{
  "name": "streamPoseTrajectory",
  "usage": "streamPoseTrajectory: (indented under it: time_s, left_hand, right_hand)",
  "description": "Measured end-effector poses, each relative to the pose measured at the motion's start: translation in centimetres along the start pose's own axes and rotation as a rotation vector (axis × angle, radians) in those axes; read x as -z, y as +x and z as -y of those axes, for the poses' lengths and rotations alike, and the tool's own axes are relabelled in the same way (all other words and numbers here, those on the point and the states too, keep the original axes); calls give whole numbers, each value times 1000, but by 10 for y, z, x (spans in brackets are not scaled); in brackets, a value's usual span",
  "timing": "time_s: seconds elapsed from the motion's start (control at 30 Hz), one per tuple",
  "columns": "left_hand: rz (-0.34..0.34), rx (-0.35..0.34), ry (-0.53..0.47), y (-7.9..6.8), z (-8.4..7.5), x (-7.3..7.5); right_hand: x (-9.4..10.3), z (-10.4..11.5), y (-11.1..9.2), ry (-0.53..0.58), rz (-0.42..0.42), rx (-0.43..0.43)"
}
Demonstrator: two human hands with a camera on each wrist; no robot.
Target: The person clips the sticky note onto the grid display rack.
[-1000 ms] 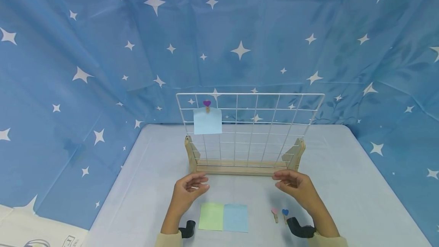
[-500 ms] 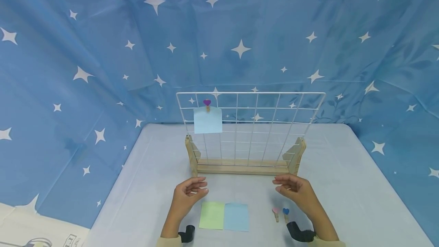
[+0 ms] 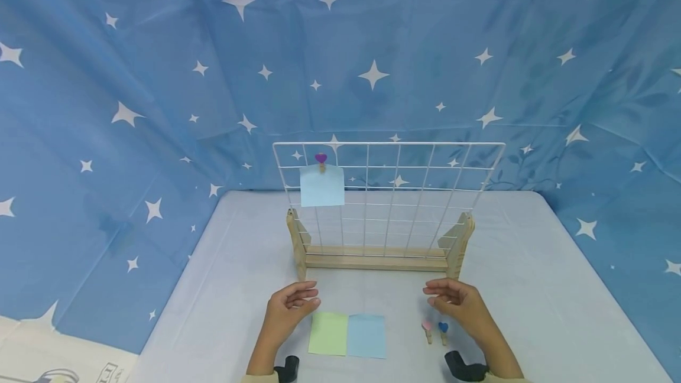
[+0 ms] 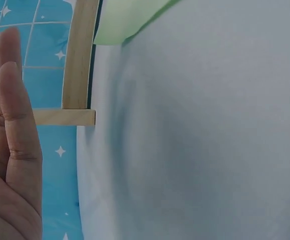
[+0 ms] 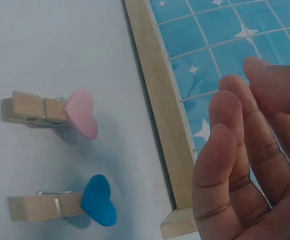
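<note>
My left hand [image 3: 287, 312] hovers over the table left of a green sticky note [image 3: 328, 334], its fingers loosely bent around nothing. A blue sticky note [image 3: 366, 336] lies against the green one's right side. My right hand [image 3: 460, 306], also holding nothing, is above and right of two small wooden clothespins. One carries a pink heart [image 5: 82, 114], the other a blue heart [image 5: 99, 200]. Behind both hands stands a white wire grid [image 3: 393, 188] in a wooden base [image 3: 376, 262]. On its upper left hangs a light blue note [image 3: 322, 187], clipped by a purple-heart clothespin [image 3: 321, 159].
The white table [image 3: 239, 241] reaches back to a blue star-patterned curtain [image 3: 404, 46]. A printed cream cloth [image 3: 64, 353] lies at the lower left. Black wrist mounts [image 3: 464, 366] sit at both wrists.
Both hands have drawn back slightly toward the person, away from the grid's base. The notes, clothespins and grid stay where they were.
</note>
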State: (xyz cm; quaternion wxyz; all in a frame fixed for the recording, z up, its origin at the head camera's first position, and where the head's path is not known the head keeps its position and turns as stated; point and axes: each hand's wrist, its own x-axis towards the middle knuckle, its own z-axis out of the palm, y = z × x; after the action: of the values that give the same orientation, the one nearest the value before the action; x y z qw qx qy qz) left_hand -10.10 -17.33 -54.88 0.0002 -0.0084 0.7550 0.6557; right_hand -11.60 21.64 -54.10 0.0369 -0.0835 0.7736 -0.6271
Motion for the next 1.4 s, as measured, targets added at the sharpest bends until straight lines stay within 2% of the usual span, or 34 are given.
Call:
streamPoseTrajectory:
  time_s: [0.1,0.3,0.47,0.6,0.77,1.1,1.4]
  left_hand:
    - [5,20,2,0,2,0]
    - [3,58,29,-2,6,0]
    - [7,74,82,-3,9,2]
    - [1,89,134,-4,10,3]
    - [-5,106,218,-4,11,5]
    - [18,158,330,-2,15,9]
    - [22,197,457,-1,18,6]
  right_hand:
    - [0,-3,-1,-1,16,-19]
    - [1,-11,-3,-4,53,28]
    - [4,-17,-6,-9,105,20]
    - [5,-20,-10,-55,122,-24]
    - [4,-22,-13,-142,99,-93]
    - [4,-27,-16,-253,135,-137]
    - [4,-29,-16,-286,178,-131]
